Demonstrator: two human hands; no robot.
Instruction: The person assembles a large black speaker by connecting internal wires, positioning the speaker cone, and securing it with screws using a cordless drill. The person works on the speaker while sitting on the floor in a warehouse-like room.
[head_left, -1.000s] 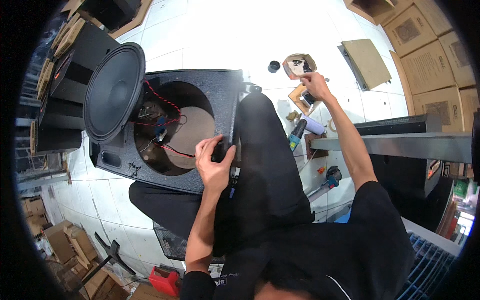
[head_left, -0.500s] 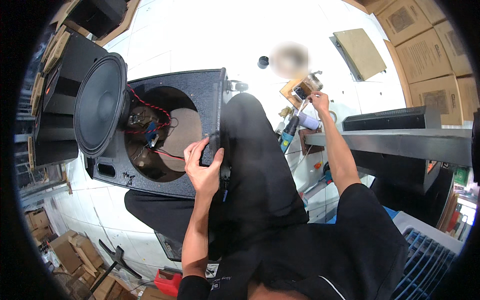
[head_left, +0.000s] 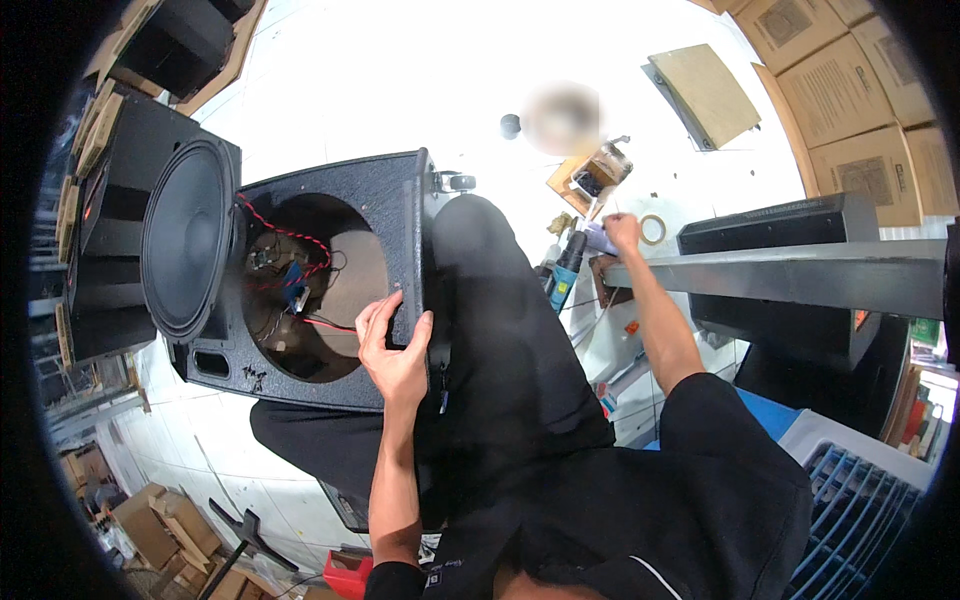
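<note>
A white tiled floor (head_left: 420,80) fills the room I watch from far away, with brown cardboard boxes (head_left: 855,95) at the upper right. The biggest thing near the person is the black speaker box (head_left: 404,225), lying by their legs with its big round hole showing. The round speaker (head_left: 183,238) is out of that hole, tilted up at the box's left end. The left hand (head_left: 392,350) rests on the box's right edge, thumb and fingers spread wide. The right hand (head_left: 622,232) is well apart, beside a pale purple roll (head_left: 598,239) and near a blue-green drill (head_left: 566,268). Its fingers look bent, but I cannot tell if they pinch anything. Red and black wires (head_left: 305,235) run from the round speaker into the hole. I judge this as the reaching part of the work: one hand on the box, one among the tools. To me, it calls for a steady left hand and a careful right one. Print shows on the cardboard, and tiny pale writing on the black shirt (head_left: 600,500) is too small for me to read.
</note>
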